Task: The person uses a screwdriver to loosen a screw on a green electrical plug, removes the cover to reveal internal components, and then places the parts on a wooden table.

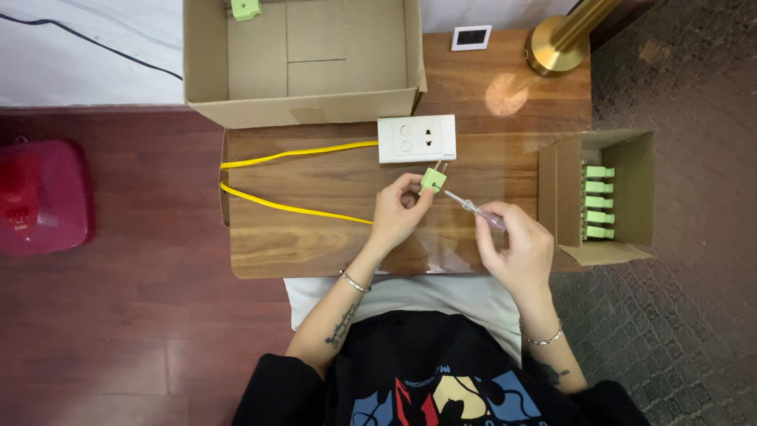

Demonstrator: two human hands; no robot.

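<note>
My left hand (397, 214) pinches a small green plug (433, 179) with two metal prongs that point up toward a white wall socket plate (416, 139) on the wooden table (315, 237). In my right hand (516, 248) is a slim clear-handled screwdriver (471, 207), its tip aimed at the green plug. A yellow cable (292, 154) loops from the left table edge toward the socket plate and under my left hand.
A large open cardboard box (303, 59) stands at the back with one green plug (246, 9) inside. A smaller box (603, 197) at the right holds several green plugs. A brass lamp base (558, 43) and a small white device (471, 37) sit behind. A red object (39, 197) lies on the floor.
</note>
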